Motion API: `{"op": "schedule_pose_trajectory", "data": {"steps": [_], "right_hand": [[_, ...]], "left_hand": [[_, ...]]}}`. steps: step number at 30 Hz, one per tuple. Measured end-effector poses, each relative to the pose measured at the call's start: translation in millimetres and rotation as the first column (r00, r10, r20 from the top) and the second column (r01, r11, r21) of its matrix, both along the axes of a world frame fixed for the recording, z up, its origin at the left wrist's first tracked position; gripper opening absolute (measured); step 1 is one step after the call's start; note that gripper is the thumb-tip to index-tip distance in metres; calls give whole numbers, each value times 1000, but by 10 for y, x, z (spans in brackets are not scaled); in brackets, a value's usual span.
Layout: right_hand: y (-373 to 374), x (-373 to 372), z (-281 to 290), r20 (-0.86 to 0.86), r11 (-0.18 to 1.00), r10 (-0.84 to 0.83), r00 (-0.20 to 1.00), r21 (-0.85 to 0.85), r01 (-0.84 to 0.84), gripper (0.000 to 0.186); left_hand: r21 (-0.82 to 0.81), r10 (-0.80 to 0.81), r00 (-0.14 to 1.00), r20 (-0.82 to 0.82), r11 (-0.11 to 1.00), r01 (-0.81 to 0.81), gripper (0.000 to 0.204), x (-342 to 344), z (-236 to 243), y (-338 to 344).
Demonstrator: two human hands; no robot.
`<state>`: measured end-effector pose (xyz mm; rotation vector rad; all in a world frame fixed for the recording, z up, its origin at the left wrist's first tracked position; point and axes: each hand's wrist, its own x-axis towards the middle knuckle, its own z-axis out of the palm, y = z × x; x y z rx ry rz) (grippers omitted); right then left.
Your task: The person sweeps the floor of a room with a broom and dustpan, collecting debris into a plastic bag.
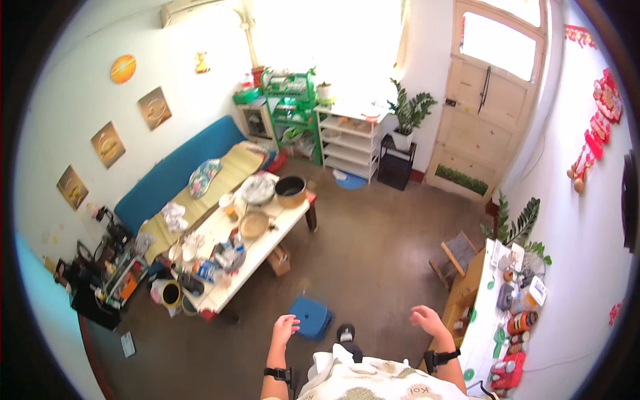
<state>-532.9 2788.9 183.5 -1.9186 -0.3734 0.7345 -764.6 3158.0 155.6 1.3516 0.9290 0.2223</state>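
My left hand (285,329) hangs in the air with its fingers loosely bent and a little apart; nothing shows in it. It is nearest to a blue plastic stool (311,316) on the floor, just to its right in the view. Fingers spread, my right hand (430,319) is empty too, a short way left of the long white-topped cabinet (485,310). Both wrists wear a black strap. One dark shoe (345,333) shows below me, between the hands.
To the left, a white table (230,280) bears pots, bowls and bags. Behind it stands a blue sofa (163,170). A small wooden stool (457,255) is by the cabinet. White shelves (348,143), potted plants and a door (483,113) line the far side.
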Motion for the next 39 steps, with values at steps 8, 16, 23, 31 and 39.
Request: {"op": "schedule_pose_trajectory", "data": {"steps": [8,16,23,31,39], "right_hand": [[-237,1404,44,-5,935,-349,937,66,348,21],[-752,2624,-323,-297,809,-559,774,10,588,22],[-904,4732,-281,-44,850,-524,851,49,525,18],[-86,6842,194,165,962,-272,948,29,271,25],[212,8465,-80,329,937,-330,885,2,348,29]], "left_hand": [[75,-291,951,106,956,284,17,2775,193,417],[143,-481,867,130,874,464,21,5100,376,207],[28,-392,918,62,920,391,20,6361,313,40],[32,-237,968,76,971,236,21,7409,309,201],[7,-188,982,1,982,188,20,9056,140,792]]}}
